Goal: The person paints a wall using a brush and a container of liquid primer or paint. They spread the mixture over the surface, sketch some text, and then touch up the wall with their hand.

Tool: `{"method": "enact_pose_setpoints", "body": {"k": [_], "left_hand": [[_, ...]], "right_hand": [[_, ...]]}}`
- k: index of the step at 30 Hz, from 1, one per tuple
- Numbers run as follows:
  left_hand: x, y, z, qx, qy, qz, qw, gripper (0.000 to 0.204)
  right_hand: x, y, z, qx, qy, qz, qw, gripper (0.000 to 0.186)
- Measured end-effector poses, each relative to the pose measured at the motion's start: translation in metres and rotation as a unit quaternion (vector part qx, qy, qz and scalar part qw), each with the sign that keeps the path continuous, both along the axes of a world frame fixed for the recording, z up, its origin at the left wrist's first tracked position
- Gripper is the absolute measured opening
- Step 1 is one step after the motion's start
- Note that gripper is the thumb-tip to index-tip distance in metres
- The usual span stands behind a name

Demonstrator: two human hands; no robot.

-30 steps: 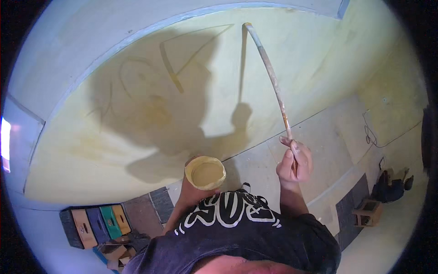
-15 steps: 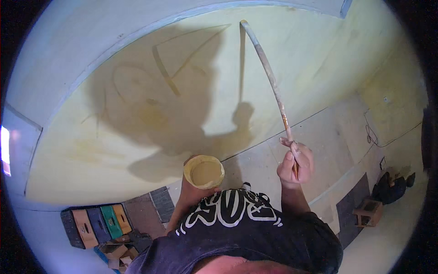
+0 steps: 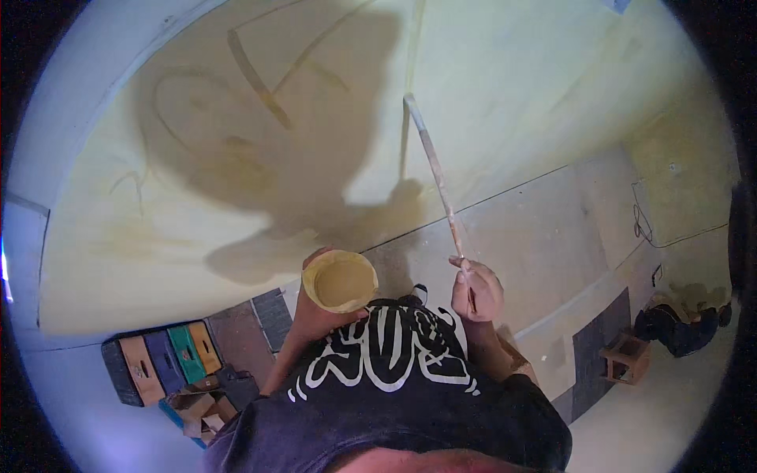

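Note:
My left hand [image 3: 314, 322] is wrapped round a yellowish tub [image 3: 312, 298] holding tan paint [image 3: 345, 284], held close to my chest. In my right hand [image 3: 481, 295] is a long, thin paintbrush [image 3: 435, 167], pinched near its lower end. Its pale tip touches the pale yellow wall [image 3: 512, 87], below a fresh upright stroke [image 3: 411, 55]. Left of that, darker painted strokes [image 3: 251, 71] form an angular shape, and faint curved lines [image 3: 158, 110] show beside it. The shadow of my head and arms covers much of this part.
At lower left stands a crate-like unit [image 3: 181, 355] with orange, blue and green fronts, beside a box of cardboard pieces [image 3: 202, 414]. A small wooden stool [image 3: 627, 359] and a dark bundle [image 3: 682, 329] are at right. A cable [image 3: 640, 225] hangs by the far wall.
The brush tip has travelled down the wall, leaving a stroke above it. My right hand has moved left and slightly down. The view has shifted, and the tub stays in my left hand.

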State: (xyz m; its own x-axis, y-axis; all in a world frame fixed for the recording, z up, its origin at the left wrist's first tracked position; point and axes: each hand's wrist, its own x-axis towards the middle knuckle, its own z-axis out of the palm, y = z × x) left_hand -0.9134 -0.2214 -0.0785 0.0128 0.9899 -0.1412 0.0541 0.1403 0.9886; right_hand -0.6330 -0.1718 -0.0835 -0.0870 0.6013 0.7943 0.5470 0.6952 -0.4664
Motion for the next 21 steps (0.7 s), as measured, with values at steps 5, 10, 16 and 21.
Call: {"method": "enact_pose_setpoints", "body": {"k": [5, 10, 16, 21], "left_hand": [[0.003, -0.001, 0.004, 0.009, 0.023, -0.014, 1.0, 0.113], [-0.001, -0.004, -0.003, 0.037, 0.035, -0.013, 0.999, 0.11], [0.013, 0.002, 0.002, 0.0, -0.006, -0.016, 1.0, 0.11], [0.01, -0.008, -0.027, 0.039, 0.014, -0.006, 0.999, 0.109]], "right_hand": [[0.009, 0.004, 0.002, 0.034, 0.008, 0.019, 0.999, 0.016], [0.004, 0.002, 0.005, 0.033, 0.023, 0.022, 0.999, 0.013], [0.009, 0.006, 0.029, 0.051, 0.113, 0.008, 0.992, 0.019], [-0.002, 0.029, 0.055, 0.121, 0.095, 0.024, 0.988, 0.026]]}}
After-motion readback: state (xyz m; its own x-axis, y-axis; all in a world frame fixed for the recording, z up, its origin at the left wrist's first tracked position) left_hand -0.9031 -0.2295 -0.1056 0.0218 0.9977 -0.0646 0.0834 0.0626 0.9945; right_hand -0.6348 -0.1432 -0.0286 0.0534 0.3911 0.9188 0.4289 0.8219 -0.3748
